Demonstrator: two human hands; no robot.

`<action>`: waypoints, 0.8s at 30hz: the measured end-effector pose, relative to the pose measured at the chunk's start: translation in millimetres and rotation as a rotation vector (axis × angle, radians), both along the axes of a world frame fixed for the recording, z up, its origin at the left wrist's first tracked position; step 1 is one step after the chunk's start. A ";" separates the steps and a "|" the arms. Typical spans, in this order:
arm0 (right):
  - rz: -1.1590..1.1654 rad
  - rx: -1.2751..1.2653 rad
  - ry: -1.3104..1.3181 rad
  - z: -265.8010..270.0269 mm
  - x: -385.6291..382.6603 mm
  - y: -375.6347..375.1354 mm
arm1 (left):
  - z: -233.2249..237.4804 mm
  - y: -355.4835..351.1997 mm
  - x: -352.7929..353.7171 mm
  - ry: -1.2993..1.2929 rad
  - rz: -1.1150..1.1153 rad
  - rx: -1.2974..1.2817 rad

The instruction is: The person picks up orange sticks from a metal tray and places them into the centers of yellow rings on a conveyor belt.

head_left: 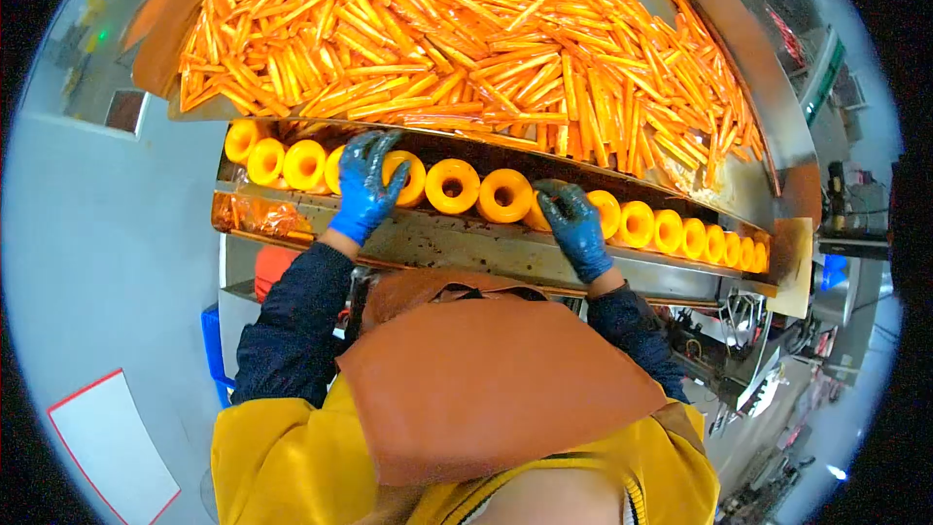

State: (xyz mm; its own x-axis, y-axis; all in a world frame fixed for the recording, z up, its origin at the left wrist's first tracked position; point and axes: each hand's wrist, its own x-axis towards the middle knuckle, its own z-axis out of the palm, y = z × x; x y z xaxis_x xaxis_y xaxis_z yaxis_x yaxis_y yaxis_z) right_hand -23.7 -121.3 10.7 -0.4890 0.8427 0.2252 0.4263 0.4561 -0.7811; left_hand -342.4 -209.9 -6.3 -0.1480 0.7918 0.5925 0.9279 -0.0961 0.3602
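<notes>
A long row of yellow ring-shaped funnels [453, 186] with round holes runs along a metal trough. My left hand [365, 185], in a blue glove with dark wet fingertips, lies over the row toward the left. Its fingers are stretched out and partly cover a funnel [405, 178]; no held item shows. Farther right, my right hand [575, 222], gloved the same way, reaches over a half-covered funnel [535, 217]. Its fingers are extended, and nothing can be seen in them. Orange, glossy sticks [428, 39] lie heaped on the metal tray just beyond the row.
The tray's raised metal rim [743, 68] curves round the heap. A front ledge [466, 243] with dark specks borders the funnels on my side. Orange residue [262, 217] sits at the trough's left end. Machine parts [743, 331] and cables stand below right.
</notes>
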 end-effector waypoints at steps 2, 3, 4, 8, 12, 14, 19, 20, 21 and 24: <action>-0.098 -0.239 0.021 18.8 11.9 18.1 | 15.6 8.3 -0.6 0.091 0.026 0.012; -0.149 -0.012 -0.109 20.9 16.0 35.0 | 22.6 18.6 -2.7 0.153 -0.016 -0.004; -0.197 0.217 -0.239 23.2 16.8 54.6 | 35.2 31.5 -1.1 0.150 -0.025 0.001; -0.216 0.450 -0.495 41.5 -8.8 108.3 | 47.7 90.5 11.7 0.220 -0.216 -0.174; -0.268 0.191 -0.847 34.2 -46.1 144.3 | 46.4 131.1 12.2 0.386 -0.241 -0.367; -0.255 0.031 -0.772 40.9 -43.8 157.3 | 48.0 137.5 -1.6 0.559 -0.203 -0.298; -0.326 0.010 -0.753 35.5 -38.1 165.7 | 63.6 120.8 -20.8 0.364 -0.161 -0.205; -0.336 0.036 -0.811 31.6 -42.9 162.1 | 53.4 119.0 -27.3 0.351 -0.143 -0.222; -0.346 0.076 -0.775 26.7 -44.8 164.1 | 43.6 116.8 -29.7 0.377 -0.113 -0.262; -0.280 -0.095 -0.619 25.8 -26.8 197.1 | 33.6 117.2 -30.7 0.392 -0.067 -0.300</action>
